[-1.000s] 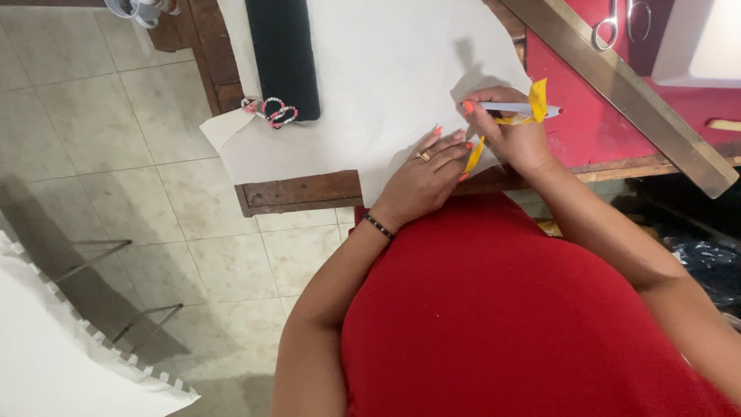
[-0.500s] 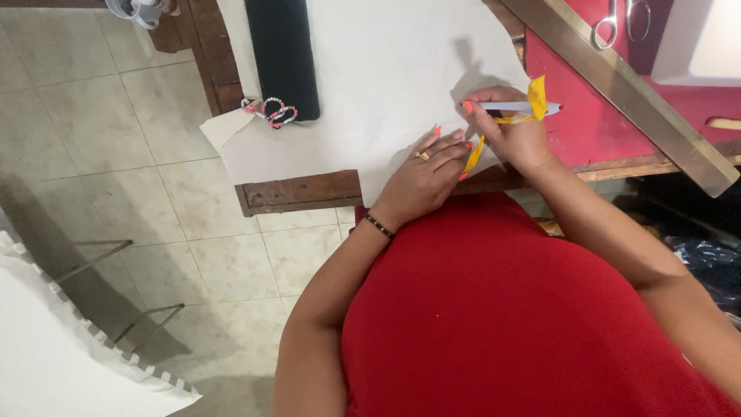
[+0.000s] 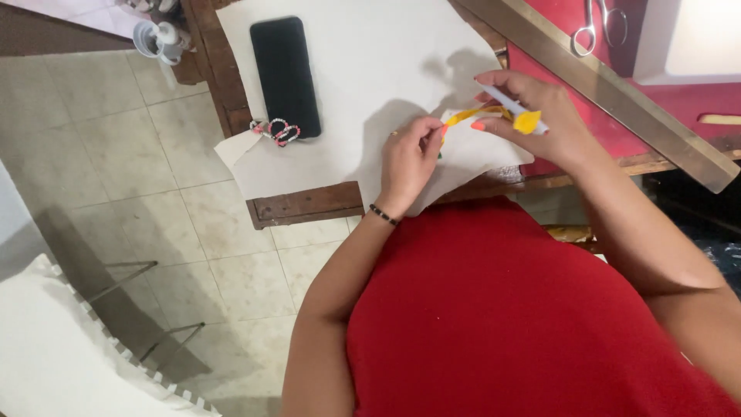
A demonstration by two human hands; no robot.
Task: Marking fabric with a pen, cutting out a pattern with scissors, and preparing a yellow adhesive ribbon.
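My left hand (image 3: 407, 158) pinches one end of a yellow measuring tape (image 3: 468, 116) and rests on a large white sheet of paper (image 3: 363, 85). My right hand (image 3: 544, 116) holds the tape's other end together with a white pen (image 3: 505, 102), raised a little above the sheet's right edge. The tape runs taut between the two hands. The sheet covers a wooden table (image 3: 305, 205) and hangs over its near edge.
A black phone (image 3: 284, 73) with a beaded charm (image 3: 276, 131) lies on the sheet at the left. A long metal ruler (image 3: 617, 93) crosses the red surface (image 3: 664, 116) at right, with scissors (image 3: 596, 23) beyond it. Tiled floor and a white cloth (image 3: 62, 355) lie to the left.
Both hands have lifted off the paper's lower right edge and drawn apart, stretching the yellow tape between them. The view has shifted so the phone shows fully.
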